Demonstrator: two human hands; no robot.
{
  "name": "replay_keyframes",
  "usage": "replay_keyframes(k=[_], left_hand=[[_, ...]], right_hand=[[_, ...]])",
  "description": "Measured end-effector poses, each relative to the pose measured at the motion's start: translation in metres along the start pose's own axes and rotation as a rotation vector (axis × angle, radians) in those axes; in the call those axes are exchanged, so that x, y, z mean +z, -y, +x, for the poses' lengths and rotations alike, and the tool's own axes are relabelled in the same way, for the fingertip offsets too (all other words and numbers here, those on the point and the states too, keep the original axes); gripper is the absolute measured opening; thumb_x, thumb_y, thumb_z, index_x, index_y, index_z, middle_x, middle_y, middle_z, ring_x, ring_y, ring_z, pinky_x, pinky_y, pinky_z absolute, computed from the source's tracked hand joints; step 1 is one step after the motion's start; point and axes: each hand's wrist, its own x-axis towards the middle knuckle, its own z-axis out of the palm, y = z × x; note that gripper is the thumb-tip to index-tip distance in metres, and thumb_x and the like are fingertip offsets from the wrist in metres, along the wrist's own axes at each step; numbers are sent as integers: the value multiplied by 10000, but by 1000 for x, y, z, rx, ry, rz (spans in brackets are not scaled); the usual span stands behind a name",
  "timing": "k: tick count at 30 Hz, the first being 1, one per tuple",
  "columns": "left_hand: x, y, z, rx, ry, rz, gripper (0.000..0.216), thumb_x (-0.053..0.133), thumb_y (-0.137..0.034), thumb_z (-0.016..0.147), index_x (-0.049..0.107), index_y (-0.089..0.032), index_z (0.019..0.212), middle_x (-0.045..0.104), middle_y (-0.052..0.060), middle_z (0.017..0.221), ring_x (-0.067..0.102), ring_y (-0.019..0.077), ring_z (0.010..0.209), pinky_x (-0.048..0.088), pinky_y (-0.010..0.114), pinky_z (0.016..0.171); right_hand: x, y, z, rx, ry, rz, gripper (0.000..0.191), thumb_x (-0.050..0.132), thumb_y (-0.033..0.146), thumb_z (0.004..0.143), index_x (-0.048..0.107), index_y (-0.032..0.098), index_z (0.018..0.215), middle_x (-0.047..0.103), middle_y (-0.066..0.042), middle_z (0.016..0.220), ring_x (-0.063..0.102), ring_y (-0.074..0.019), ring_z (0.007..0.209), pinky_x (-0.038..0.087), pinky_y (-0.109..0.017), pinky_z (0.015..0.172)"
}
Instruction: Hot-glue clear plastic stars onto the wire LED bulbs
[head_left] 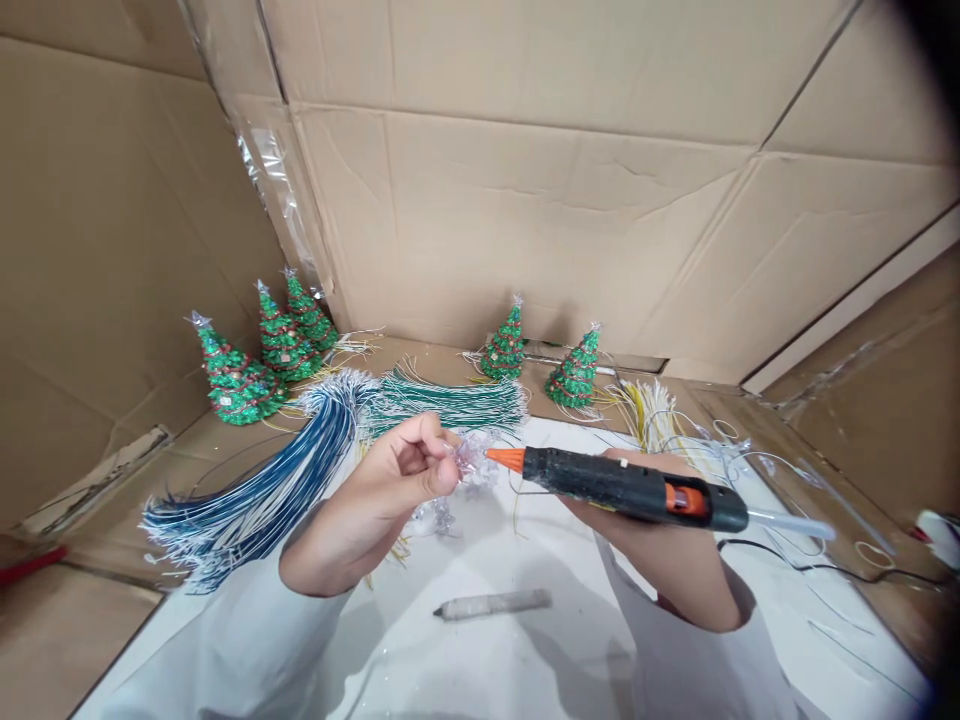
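Note:
Between thumb and fingers, my left hand [409, 465] pinches a clear, shiny plastic ornament [475, 462], perhaps a star; its exact shape is blurred. A black glue gun [600, 482] with an orange nozzle is gripped in my right hand [637, 535], which is partly hidden behind it. The nozzle points left and its tip is at the ornament; whether they touch I cannot tell. A glue stick [791, 524] protrudes from the gun's back end. More clear ornaments [435, 520] lie on the white table behind my left hand.
Bundles of blue wires [255, 480] and green wires [450, 402] lie at the back left and middle. Several small green Christmas trees [238, 385] stand along the cardboard walls [525, 200]. A pen-like tool [491, 604] rests on the white table [420, 660]. A black cord [847, 572] runs right.

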Motion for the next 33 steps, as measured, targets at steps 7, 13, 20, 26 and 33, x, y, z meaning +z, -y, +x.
replay_keyframes(k=[7,13,20,26,33], left_hand=[[1,0,1,22,1,19,293,748,-262,674,470,-170,682,543,-30,740,468,73,636,338,187,569],[4,-1,-1,153,-37,118,228,758,-188,648,531,-165,654,569,-9,724,506,95,653,380,195,566],[3,-1,-5,257,-46,191,194,751,-151,651,559,-177,651,587,-6,726,534,107,678,419,202,577],[6,-3,-8,269,-71,206,186,741,-131,657,561,-177,658,588,-6,729,533,103,671,420,201,576],[7,-4,-11,250,-83,199,210,748,-138,646,542,-174,628,589,-8,721,529,104,658,411,199,558]], right_hand=[[-2,0,1,-2,41,63,319,624,166,687,388,196,475,354,62,449,321,-80,433,270,-216,396],[-5,3,1,-13,71,32,326,577,177,698,347,204,470,304,63,446,281,-81,430,249,-221,399],[-5,3,2,-38,101,-14,348,538,214,724,297,206,473,281,58,459,265,-79,438,229,-223,404],[-5,2,1,-25,127,-17,339,529,212,734,301,205,483,294,55,465,283,-80,446,246,-222,412],[-6,4,2,-54,108,-25,346,523,201,722,277,204,479,279,60,459,266,-73,430,224,-218,397]])
